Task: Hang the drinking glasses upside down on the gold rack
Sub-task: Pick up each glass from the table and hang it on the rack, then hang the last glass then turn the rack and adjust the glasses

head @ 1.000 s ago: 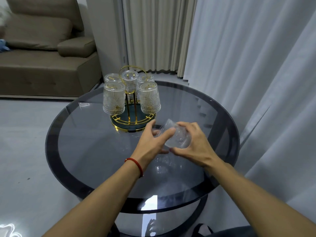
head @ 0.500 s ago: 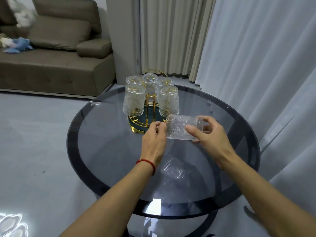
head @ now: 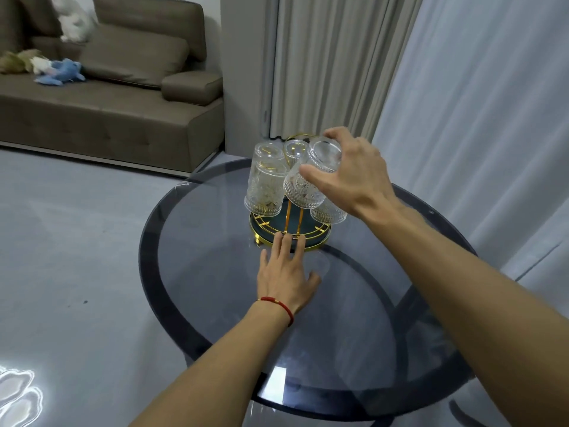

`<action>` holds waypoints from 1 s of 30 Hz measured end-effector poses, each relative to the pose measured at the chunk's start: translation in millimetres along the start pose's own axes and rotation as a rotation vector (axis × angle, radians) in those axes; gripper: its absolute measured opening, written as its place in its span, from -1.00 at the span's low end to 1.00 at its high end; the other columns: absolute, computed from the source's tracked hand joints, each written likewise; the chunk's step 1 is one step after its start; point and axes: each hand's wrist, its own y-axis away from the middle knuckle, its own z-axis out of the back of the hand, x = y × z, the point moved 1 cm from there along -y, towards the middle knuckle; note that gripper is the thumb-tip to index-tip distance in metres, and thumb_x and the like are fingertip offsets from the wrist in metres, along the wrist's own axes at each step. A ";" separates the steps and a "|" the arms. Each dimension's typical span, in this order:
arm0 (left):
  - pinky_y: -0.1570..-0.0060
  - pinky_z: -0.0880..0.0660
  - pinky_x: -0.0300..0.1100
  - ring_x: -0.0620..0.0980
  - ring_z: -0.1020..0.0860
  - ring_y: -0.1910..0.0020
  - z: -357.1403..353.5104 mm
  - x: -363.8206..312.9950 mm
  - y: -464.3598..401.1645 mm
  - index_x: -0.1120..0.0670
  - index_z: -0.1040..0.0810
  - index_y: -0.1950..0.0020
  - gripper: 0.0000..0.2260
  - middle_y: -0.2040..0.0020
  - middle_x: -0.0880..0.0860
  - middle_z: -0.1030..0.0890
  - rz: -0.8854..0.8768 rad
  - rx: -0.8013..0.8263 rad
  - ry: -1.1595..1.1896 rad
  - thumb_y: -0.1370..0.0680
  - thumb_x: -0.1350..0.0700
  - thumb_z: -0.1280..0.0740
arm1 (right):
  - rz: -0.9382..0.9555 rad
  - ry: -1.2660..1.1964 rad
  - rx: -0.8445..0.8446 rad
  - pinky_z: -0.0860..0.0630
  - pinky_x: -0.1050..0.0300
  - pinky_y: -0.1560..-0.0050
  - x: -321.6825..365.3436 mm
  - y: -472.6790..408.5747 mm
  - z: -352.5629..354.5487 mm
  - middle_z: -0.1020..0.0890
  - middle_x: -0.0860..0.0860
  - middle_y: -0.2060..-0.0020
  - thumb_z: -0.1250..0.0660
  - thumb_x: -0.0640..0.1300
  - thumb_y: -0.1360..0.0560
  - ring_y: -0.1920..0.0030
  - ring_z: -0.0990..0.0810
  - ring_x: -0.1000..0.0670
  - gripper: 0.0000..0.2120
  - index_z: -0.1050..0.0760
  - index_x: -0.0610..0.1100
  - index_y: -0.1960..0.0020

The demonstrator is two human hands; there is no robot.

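While the right hand (head: 348, 180) grips the tilted glass (head: 311, 177) over the gold rack (head: 289, 235), left hand (head: 286, 272) open, flat beside the base, a misaligned descent could knock neighbouring hung glasses (head: 266, 186).

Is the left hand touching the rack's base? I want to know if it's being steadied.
Touching, it seems: in the head view the left hand's fingertips overlap the near rim of the gold rack's base, with no gap visible.

The held glass (head: 311, 177) hides the rack's prongs (head: 292, 215) and rear glasses.
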 end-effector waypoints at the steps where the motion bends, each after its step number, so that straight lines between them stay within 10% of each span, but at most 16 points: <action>1: -0.54 -0.09 0.19 0.13 0.04 -0.61 0.1 -0.5 -0.7 0.04 -0.06 -0.62 -0.32 -0.58 0.09 -0.13 -0.001 -0.006 -0.010 -0.58 -0.17 -0.19 | 0.014 0.023 0.013 -0.45 0.03 -0.13 0.7 -4.2 -3.8 -0.59 -0.10 -0.15 -0.37 0.28 -0.45 -0.14 -0.55 -0.11 -0.34 -0.40 0.00 -0.45; 19: -0.49 -0.23 0.14 0.16 -0.07 -0.58 0.7 -0.1 5.5 0.07 -0.22 -0.54 -0.37 -0.51 0.09 -0.25 0.005 -0.072 0.034 -0.54 -0.17 -0.20 | 0.076 0.345 0.153 -0.31 -0.15 -0.18 -9.7 -12.8 -52.8 -0.64 0.03 -0.01 -0.19 0.51 -0.40 -0.17 -0.38 -0.09 -0.28 -0.53 -0.02 -0.27; 24: -0.12 -0.59 0.04 0.12 -0.13 -0.53 2.1 6.4 7.3 0.06 -0.26 -0.51 -0.39 -0.45 0.08 -0.25 -0.018 -0.086 0.090 -0.51 -0.13 -0.28 | 0.083 0.423 0.171 -0.30 -0.15 -0.17 -9.8 -9.3 -56.9 -0.58 -0.04 -0.09 -0.07 0.60 -0.39 -0.20 -0.38 -0.12 -0.18 -0.59 -0.06 -0.18; 30: -0.02 -0.58 0.01 0.11 -0.22 -0.45 3.1 17.8 6.6 0.04 -0.36 -0.44 -0.48 -0.37 0.10 -0.29 -0.035 -0.115 0.187 -0.52 -0.06 -0.35 | 0.017 0.063 0.006 -0.28 -0.05 -0.14 -27.4 7.8 -39.6 -0.54 -0.01 -0.14 -0.04 0.36 -0.55 -0.19 -0.39 -0.04 -0.41 -0.57 -0.01 -0.25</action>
